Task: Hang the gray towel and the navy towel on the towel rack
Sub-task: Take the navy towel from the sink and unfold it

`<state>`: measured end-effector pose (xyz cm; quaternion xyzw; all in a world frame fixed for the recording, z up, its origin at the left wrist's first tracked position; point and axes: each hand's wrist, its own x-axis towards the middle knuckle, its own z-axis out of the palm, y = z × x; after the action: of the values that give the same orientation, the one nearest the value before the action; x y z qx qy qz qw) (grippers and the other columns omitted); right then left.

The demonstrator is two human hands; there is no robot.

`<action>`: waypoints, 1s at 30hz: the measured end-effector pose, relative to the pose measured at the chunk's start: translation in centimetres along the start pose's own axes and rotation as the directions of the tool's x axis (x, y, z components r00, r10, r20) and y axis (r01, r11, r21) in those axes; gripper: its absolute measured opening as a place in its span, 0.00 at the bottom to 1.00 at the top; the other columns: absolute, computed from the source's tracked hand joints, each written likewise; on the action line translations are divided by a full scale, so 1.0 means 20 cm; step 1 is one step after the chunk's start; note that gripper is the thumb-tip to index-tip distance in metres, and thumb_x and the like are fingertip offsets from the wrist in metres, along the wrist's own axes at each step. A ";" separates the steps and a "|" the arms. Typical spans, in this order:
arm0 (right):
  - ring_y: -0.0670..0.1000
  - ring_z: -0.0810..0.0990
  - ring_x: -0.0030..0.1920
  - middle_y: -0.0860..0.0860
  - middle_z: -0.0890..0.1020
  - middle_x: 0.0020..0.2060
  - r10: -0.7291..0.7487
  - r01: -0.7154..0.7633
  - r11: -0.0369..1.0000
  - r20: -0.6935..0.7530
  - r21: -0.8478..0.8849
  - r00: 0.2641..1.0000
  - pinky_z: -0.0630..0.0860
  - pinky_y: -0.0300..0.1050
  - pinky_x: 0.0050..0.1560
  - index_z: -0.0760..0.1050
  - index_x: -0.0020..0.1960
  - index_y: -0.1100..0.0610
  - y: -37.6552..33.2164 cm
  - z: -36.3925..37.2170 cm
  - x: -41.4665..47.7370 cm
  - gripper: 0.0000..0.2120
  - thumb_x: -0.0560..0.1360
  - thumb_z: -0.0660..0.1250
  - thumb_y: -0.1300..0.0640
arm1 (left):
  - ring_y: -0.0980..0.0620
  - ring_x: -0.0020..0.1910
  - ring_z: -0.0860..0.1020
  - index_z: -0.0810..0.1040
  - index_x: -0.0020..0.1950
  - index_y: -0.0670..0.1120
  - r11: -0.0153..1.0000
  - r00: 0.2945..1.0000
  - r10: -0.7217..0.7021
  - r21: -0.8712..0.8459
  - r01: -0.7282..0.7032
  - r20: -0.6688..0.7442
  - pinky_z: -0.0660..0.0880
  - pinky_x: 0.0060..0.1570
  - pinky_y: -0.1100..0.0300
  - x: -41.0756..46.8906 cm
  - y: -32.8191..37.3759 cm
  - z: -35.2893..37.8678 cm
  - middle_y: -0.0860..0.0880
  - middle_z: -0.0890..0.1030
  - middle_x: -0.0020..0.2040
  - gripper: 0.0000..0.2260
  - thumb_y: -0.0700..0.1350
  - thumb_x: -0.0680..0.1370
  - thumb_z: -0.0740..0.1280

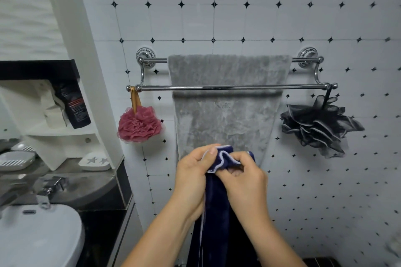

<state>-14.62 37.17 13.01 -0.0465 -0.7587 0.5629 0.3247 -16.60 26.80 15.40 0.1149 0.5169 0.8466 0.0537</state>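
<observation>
A chrome double-bar towel rack (156, 88) is fixed to the tiled wall. The gray towel (227, 115) hangs over its rear, upper bar and drops behind the front bar. Below it, the navy towel (217, 212) with a pale edge trim hangs down from both hands. My left hand (192, 178) and my right hand (245, 176) are side by side, each pinching the bunched top edge of the navy towel, just in front of the gray towel's lower end.
A pink bath pouf (140, 125) hangs from the rack's left end and a black bath pouf (319, 125) from its right end. At left are a white shelf unit (58, 130) with a dark bottle (74, 104), soap dishes, a tap and a white basin (41, 236).
</observation>
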 end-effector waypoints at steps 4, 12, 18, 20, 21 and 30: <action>0.41 0.81 0.34 0.40 0.83 0.34 0.057 -0.056 0.998 0.022 -0.031 0.998 0.79 0.48 0.41 0.75 0.41 0.46 0.00 0.00 0.00 0.14 0.61 0.78 0.49 | 0.41 0.53 0.83 0.76 0.62 0.36 0.986 0.998 -0.023 -0.165 0.032 0.052 0.80 0.46 0.57 -0.03 0.02 -0.04 0.38 0.84 0.55 0.16 0.42 0.76 0.66; 0.41 0.78 0.30 0.41 0.82 0.32 0.098 -0.098 0.995 -0.013 -0.010 0.995 0.74 0.38 0.31 0.71 0.39 0.45 -0.07 0.03 0.01 0.20 0.56 0.78 0.41 | 0.39 0.54 0.81 0.78 0.56 0.46 0.980 0.982 0.186 -0.067 -0.186 -0.016 0.79 0.53 0.49 -0.08 -0.06 -0.04 0.37 0.81 0.58 0.15 0.35 0.71 0.72; 0.44 0.80 0.34 0.46 0.82 0.34 0.030 -0.030 1.000 0.061 -0.006 0.998 0.78 0.47 0.39 0.72 0.39 0.48 -0.05 0.05 0.00 0.15 0.64 0.77 0.44 | 0.40 0.49 0.83 0.80 0.54 0.32 0.992 0.995 0.094 -0.080 -0.097 -0.039 0.81 0.48 0.53 -0.01 -0.05 -0.07 0.36 0.83 0.55 0.14 0.41 0.73 0.70; 0.43 0.81 0.34 0.44 0.82 0.34 -0.039 0.048 0.997 0.142 -0.056 0.989 0.77 0.41 0.39 0.73 0.40 0.48 -0.01 0.03 0.00 0.13 0.65 0.76 0.45 | 0.42 0.46 0.83 0.82 0.52 0.33 0.995 0.994 0.103 0.007 -0.103 -0.031 0.81 0.45 0.54 0.04 -0.01 -0.11 0.34 0.84 0.51 0.14 0.42 0.72 0.70; 0.43 0.80 0.34 0.44 0.82 0.33 -0.069 0.089 0.991 0.193 -0.097 0.979 0.76 0.39 0.39 0.74 0.40 0.48 0.02 0.00 0.02 0.12 0.65 0.75 0.46 | 0.43 0.44 0.83 0.83 0.50 0.34 0.991 0.993 0.118 0.069 -0.116 -0.014 0.80 0.44 0.55 0.06 0.02 -0.13 0.35 0.85 0.48 0.13 0.42 0.72 0.71; 0.49 0.66 0.47 0.44 0.67 0.42 0.244 0.480 0.485 0.641 -0.731 0.728 0.64 0.45 0.46 0.71 0.43 0.51 0.37 -0.25 0.30 0.32 0.58 0.65 0.24 | 0.52 0.37 0.82 0.87 0.41 0.46 0.909 0.969 0.248 0.350 -0.226 -0.018 0.78 0.40 0.61 0.24 0.20 -0.28 0.47 0.86 0.38 0.05 0.41 0.72 0.71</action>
<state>-18.80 46.54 9.87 0.0613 -0.9968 0.0521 -0.0009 -22.43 21.18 17.20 0.1582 0.6408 0.7463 -0.0862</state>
